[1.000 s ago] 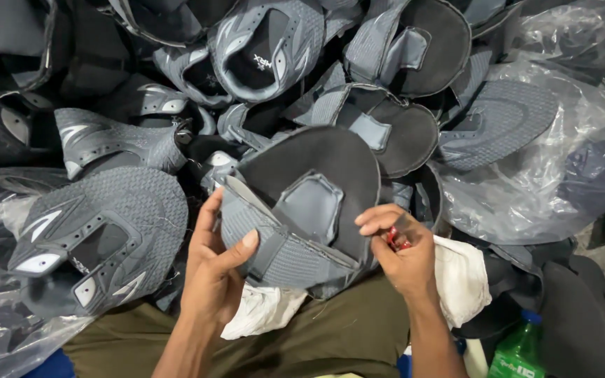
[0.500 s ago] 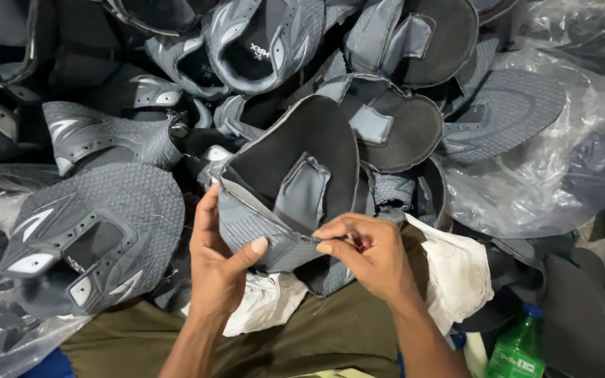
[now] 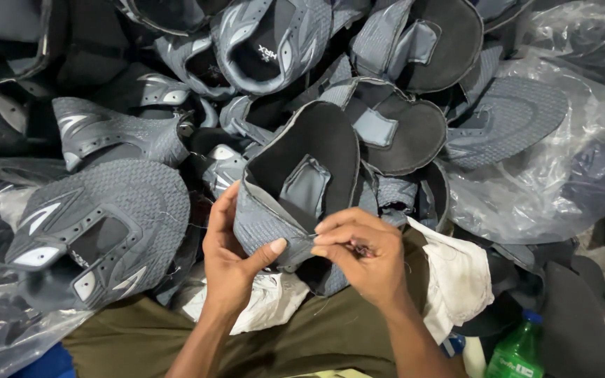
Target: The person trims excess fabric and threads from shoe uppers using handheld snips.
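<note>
Centrally, the left hand (image 3: 229, 262) grips a grey shoe upper (image 3: 295, 189), thumb pressed on its edge. The right hand (image 3: 362, 255) pinches that edge, fingers closed.

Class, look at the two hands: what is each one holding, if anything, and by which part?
The left hand grips a grey shoe upper by its lower edge, thumb across the mesh. The right hand pinches the same edge with its fingertips; whether it also holds a small tool cannot be told.

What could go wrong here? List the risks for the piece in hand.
1. The left hand grips the grey shoe upper only at its lower edge; it may flop or slip.
2. The right hand pinches that edge with something small, too hidden to identify; fingers sit close together and might get nicked.
3. The heaped uppers around could slide onto the lap.
</note>
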